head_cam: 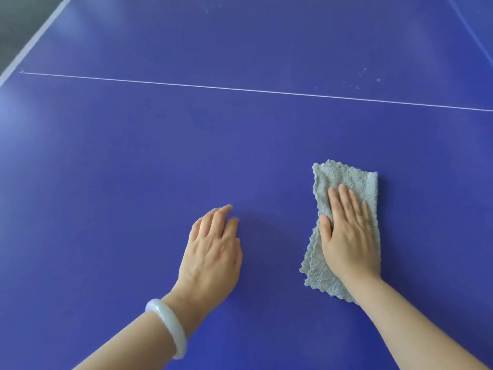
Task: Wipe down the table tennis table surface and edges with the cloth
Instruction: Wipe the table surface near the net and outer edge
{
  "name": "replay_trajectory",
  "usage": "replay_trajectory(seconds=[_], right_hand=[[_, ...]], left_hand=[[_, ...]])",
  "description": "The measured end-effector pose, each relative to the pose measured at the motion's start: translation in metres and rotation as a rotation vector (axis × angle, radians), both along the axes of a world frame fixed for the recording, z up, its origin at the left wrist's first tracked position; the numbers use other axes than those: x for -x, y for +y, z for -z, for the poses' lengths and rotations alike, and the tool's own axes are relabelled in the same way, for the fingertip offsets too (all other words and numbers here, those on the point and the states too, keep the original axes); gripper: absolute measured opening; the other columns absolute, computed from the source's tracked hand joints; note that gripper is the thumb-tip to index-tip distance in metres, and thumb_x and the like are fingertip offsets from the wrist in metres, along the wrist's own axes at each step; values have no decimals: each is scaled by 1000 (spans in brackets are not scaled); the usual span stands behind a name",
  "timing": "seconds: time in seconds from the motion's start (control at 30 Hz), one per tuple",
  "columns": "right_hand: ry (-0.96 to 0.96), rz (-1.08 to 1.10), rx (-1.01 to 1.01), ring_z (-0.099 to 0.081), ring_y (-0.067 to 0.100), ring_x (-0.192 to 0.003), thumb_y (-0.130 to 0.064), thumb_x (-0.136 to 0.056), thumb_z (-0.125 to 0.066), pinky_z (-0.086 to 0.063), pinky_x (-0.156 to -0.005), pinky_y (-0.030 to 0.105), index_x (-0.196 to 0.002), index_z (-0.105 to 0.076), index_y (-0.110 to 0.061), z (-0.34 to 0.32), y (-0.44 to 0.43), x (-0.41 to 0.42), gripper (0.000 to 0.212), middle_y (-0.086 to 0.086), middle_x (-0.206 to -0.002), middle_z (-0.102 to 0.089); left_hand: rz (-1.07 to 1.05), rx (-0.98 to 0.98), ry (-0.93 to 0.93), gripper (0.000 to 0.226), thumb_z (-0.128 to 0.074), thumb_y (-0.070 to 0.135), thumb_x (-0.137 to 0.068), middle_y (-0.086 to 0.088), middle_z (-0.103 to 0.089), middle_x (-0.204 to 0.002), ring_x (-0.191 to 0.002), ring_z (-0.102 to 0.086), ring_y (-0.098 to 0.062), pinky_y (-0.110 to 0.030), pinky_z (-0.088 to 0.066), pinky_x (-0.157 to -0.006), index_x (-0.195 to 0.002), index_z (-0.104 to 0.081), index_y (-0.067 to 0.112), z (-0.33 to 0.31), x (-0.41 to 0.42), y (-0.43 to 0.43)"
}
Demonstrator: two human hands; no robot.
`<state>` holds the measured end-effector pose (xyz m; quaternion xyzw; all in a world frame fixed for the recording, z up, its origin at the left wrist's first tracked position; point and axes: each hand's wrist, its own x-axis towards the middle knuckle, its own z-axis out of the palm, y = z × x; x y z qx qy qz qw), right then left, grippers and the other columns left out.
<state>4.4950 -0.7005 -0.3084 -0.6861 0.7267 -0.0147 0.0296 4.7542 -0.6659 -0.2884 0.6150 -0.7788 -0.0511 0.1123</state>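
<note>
The table (133,156) is big, blue, flat and smooth, and a little shiny where light falls on it. It fills almost the whole view, with lots of bare blue on every side of the hands. A wide white stripe (34,41) runs along its far left edge, and grey floor (16,17) shows past it. A thin white line (240,89) goes across the top, far from the hands.

The cloth (346,177) is grey and fluffy, folded into a long shape with wavy edges. It lies flat on the table, low on the right side. The right hand (346,236) presses down on it, with straight fingers close together.

The left hand (210,252) is over bare table, well apart from the cloth, with its fingers straight and close. A smooth, pale, round bracelet (170,327) sits on that wrist.

Tiny white specks (362,76) dot the table past the line.
</note>
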Motion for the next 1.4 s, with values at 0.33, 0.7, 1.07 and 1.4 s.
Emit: replay_trajectory(seconds=[0.33, 0.7, 1.07, 1.4], right_hand=[[-28, -22, 13, -12, 19, -152, -35, -102, -18, -18, -123, 46, -155, -25, -13, -4, -1, 1, 59, 5, -163, -19], [-21, -381, -35, -2, 14, -153, -38, -105, -23, -1, -125, 36, -158, -14, -25, -4, -190, 15, 55, -4, -166, -6], [-100, -515, -43, 0, 19, -153, -34, -105, -23, 1, -124, 42, -159, -13, -20, 0, -199, -101, 56, 0, -166, -7], [-84, 293, 17, -6, 23, -153, -40, -105, -16, -4, -124, 45, -158, -15, -16, 1, -182, 124, 59, 6, -166, -10]], left_hand=[[-67, -135, -44, 60, -16, 34, -101, -10, -9, -165, -152, -3, -26, -45, -3, -123, -156, -18, 9, 20, 56, -114], [-83, -112, 32, 60, -23, 34, -98, -6, -23, -162, -151, -14, -22, -42, -9, -124, -152, -32, 11, 17, 55, -117], [-90, -85, 106, 63, -38, 31, -96, -4, -26, -161, -150, -20, -20, -39, -8, -123, -154, -28, 9, 17, 54, -116], [-128, -67, 69, 60, -35, 34, -97, -5, -25, -161, -151, -16, -19, -34, 0, -123, -150, -35, 6, 17, 53, -117]])
